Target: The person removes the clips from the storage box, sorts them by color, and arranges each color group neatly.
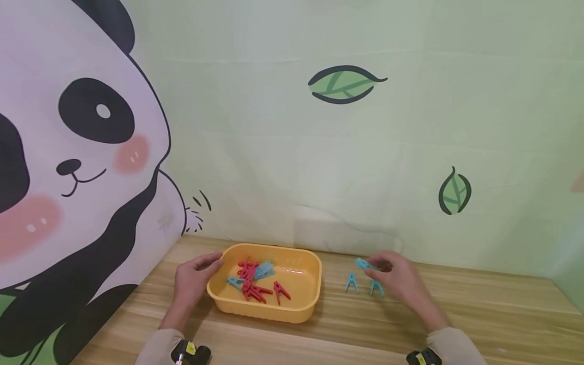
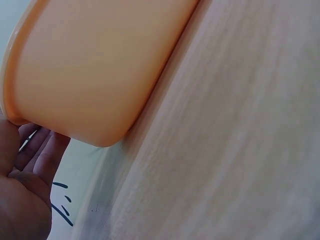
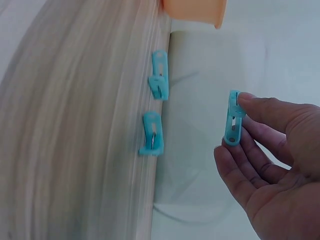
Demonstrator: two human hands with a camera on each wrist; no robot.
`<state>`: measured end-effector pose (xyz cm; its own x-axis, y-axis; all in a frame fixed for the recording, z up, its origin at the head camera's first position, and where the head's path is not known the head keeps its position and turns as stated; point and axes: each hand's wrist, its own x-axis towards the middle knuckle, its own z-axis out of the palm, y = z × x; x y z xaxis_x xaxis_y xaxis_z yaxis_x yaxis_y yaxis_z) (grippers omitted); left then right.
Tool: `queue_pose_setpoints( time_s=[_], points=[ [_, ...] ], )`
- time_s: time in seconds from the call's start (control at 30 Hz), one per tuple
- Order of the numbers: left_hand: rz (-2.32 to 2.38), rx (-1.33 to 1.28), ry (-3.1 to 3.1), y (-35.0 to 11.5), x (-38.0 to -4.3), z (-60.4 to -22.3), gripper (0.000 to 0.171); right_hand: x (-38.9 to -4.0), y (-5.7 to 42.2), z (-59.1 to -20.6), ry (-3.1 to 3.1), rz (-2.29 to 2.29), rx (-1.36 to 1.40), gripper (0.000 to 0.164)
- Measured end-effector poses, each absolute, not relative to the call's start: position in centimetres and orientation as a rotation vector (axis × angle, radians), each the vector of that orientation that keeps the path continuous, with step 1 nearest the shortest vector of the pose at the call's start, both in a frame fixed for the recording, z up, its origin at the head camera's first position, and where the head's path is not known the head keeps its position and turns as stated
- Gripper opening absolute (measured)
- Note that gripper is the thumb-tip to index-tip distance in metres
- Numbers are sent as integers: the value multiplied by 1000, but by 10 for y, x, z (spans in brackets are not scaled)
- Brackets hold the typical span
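A blue clothespin point(image 3: 232, 120) is pinched between the thumb and fingers of my right hand point(image 1: 396, 274), raised above the table to the right of the basin. Two more blue clothespins stand below it on their splayed ends, one to the left point(image 1: 351, 282) and one close under the hand point(image 1: 376, 288). My left hand point(image 1: 193, 281) rests at the left rim of a yellow plastic basin point(image 1: 264, 313), its fingers fairly straight against the outer side. Inside the basin lie several red clothespins point(image 1: 281, 293) and a few blue ones point(image 1: 263, 270), heaped toward its left half.
The wooden table point(image 1: 493, 299) ends at a pale green cloth backdrop point(image 1: 255, 167) close behind the basin. A large printed panda point(image 1: 91, 167) covers the left side, and printed leaves point(image 1: 344, 84) mark the back.
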<state>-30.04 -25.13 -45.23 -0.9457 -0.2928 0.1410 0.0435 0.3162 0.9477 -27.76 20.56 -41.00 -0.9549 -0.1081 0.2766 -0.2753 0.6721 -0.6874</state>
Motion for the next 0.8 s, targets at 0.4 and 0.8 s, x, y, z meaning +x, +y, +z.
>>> queue_pose_setpoints(
  time_s=[0.4, 0.8],
  points=[
    [-1667, 225, -2303, -251, -300, -453, 36, -274, 229, -414, -2665, 1152, 242, 23],
    [-1636, 209, -2307, -252, -302, -454, 35, -274, 246, -419, -2645, 1102, 187, 20]
  ],
)
